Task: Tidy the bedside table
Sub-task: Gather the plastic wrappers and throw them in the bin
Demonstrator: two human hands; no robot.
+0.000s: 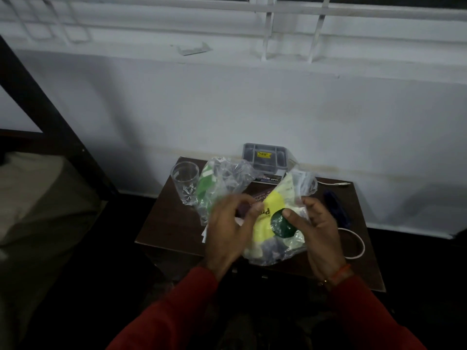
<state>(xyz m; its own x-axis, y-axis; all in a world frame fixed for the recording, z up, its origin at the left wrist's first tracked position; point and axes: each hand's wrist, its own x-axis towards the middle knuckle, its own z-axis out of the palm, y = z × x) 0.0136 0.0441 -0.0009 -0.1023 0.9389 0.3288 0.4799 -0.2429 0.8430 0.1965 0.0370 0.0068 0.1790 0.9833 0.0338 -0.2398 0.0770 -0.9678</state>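
Observation:
A dark wooden bedside table (166, 223) stands against a white wall. Over its middle, both my hands hold a crinkled clear plastic bag (278, 238) with yellow print and a dark green round patch. My left hand (230, 228) pinches the bag's left edge. My right hand (316, 223) grips its right side, thumb on the green patch. A second clear bag with green print (214, 183) lies at the back left, beside an empty drinking glass (185, 180). Under the held bag lies a dark booklet (257, 195), mostly hidden.
A grey plastic box (265, 157) with a yellow label stands at the back of the table. A dark blue object (336, 208) and a white cable (356, 246) lie at the right side. A bed with a dark frame (38, 188) is at the left.

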